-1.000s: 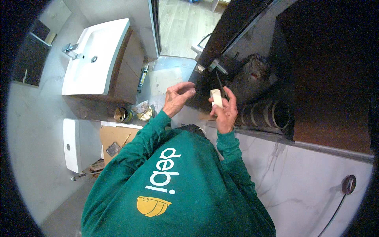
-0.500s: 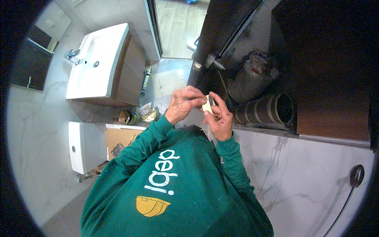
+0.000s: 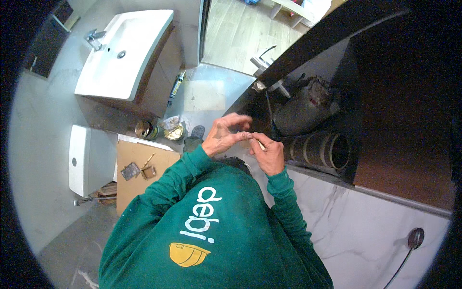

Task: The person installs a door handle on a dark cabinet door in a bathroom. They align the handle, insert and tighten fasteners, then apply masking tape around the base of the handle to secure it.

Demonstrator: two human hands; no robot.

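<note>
Both of my hands meet in front of my chest. My right hand (image 3: pixel 268 155) is closed around a small cream roll of masking tape (image 3: pixel 262 146). Only a pale edge of the roll shows between the fingers, and the rest is hidden. My left hand (image 3: pixel 225 136) is beside it, its thumb reaching to the right fingertips. The other left fingers are stretched out, blurred and apart from the thumb.
Left are a white washbasin (image 3: pixel 126 53) on a cabinet, a toilet cistern (image 3: pixel 78 161), cardboard (image 3: pixel 126 190) with tools, and an open can (image 3: pixel 175 133). A sealant cartridge (image 3: pixel 177 85) lies beyond. Right stand a dark door (image 3: pixel 404 120), a sack (image 3: pixel 306 108) and a striped tube (image 3: pixel 315 150).
My left fingers have lifted away from the roll. My right hand has turned and covers most of it. The view has tilted, showing more floor beyond the doorway.
</note>
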